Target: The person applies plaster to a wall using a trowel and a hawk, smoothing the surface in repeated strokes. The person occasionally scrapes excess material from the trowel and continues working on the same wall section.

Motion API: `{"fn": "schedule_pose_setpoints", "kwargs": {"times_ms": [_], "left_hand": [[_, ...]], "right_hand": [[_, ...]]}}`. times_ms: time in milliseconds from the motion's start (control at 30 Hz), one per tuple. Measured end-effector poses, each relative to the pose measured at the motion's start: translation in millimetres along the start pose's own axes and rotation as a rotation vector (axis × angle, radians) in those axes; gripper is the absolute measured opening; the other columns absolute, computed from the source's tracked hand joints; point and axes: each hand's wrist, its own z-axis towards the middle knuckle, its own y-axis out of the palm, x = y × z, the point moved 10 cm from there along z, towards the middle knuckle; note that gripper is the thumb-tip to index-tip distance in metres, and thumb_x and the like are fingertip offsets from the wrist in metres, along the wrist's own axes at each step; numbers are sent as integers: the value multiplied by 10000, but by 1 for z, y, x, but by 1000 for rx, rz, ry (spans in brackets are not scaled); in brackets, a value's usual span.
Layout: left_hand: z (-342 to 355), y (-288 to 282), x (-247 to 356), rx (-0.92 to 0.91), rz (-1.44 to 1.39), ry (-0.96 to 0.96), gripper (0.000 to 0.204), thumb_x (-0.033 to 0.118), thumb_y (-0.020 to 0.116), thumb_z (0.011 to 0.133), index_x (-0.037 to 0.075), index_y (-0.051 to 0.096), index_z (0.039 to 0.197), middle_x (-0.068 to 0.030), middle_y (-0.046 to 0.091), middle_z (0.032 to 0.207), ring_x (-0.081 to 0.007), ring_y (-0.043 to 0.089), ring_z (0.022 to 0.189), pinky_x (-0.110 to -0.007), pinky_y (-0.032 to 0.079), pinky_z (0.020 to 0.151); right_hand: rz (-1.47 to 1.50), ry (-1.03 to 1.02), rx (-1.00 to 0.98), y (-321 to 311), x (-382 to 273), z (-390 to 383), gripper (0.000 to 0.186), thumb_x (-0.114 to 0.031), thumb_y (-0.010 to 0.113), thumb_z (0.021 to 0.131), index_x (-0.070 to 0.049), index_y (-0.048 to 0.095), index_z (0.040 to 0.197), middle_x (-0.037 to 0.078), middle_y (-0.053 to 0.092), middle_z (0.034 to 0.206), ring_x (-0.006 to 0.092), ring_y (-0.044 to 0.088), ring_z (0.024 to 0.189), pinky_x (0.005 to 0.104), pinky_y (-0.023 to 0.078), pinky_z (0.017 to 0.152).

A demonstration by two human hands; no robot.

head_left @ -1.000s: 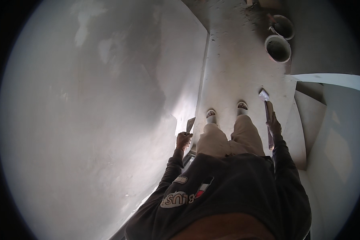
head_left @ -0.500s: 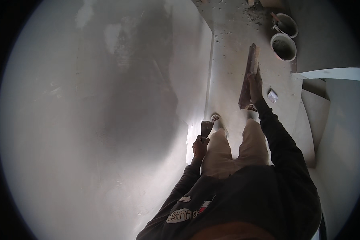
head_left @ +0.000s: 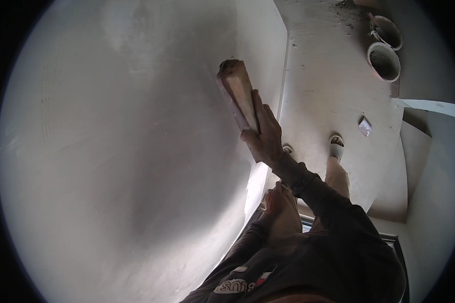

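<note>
My right hand [head_left: 266, 136] grips a long plastering blade [head_left: 239, 91] with a pale wooden back, its fingers wrapped round the near end. The blade is held up at the plastered wall [head_left: 177, 151], against or close to its surface; I cannot tell whether it touches. Lower down, my left hand [head_left: 274, 199] is closed beside my left thigh, partly behind my right forearm. The putty knife seen in it half a second ago has its blade hidden now.
Two mortar-stained buckets [head_left: 383, 61] stand at the far right, one with a tool handle sticking out. A small pale packet [head_left: 365, 126] lies on the floor [head_left: 323, 96] ahead of my right foot. Boards [head_left: 389, 187] lean at the right, and crumbs of debris lie at the back.
My right hand has swung the plastering blade from over the floor leftward and up to the wall. The left hand has shifted slightly right and lower, partly behind the right forearm.
</note>
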Motion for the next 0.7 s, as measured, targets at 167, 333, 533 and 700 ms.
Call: {"fn": "schedule_pose_setpoints", "kwargs": {"times_ms": [167, 333, 533, 700], "left_hand": [[-9, 20, -56, 123, -105, 21, 137, 145, 595, 908, 36, 628, 985, -247, 696, 1011, -455, 667, 974, -561, 508, 785], [3, 11, -25, 7, -82, -65, 256, 209, 607, 946, 48, 560, 1140, -232, 692, 1069, -456, 671, 968, -548, 520, 803], [12, 19, -27, -25, 14, -17, 401, 268, 614, 970, 61, 505, 1296, -226, 687, 1129, -439, 673, 1012, -540, 529, 851], [23, 32, -58, 123, -30, 45, 385, 257, 622, 968, 50, 512, 1274, -225, 685, 1132, -439, 668, 1029, -537, 534, 866]], "right_hand": [[15, -330, 15, 28, -49, -17, 1058, -321, 848, 697, -130, 339, 1604, 134, 573, 1081, 328, 595, 984, 462, 552, 810], [-130, -213, 163, 25, -1, 36, 1016, -328, 824, 724, -164, 347, 1606, 125, 560, 1062, 315, 578, 978, 450, 537, 824], [-48, 69, 237, 18, 58, 52, 923, -302, 724, 797, -72, 334, 1601, 137, 547, 984, 300, 571, 892, 428, 512, 767], [-51, -314, 153, 40, -45, -7, 899, -603, 648, 858, -100, 422, 1568, 160, 582, 1031, 309, 619, 909, 436, 548, 761]]}}
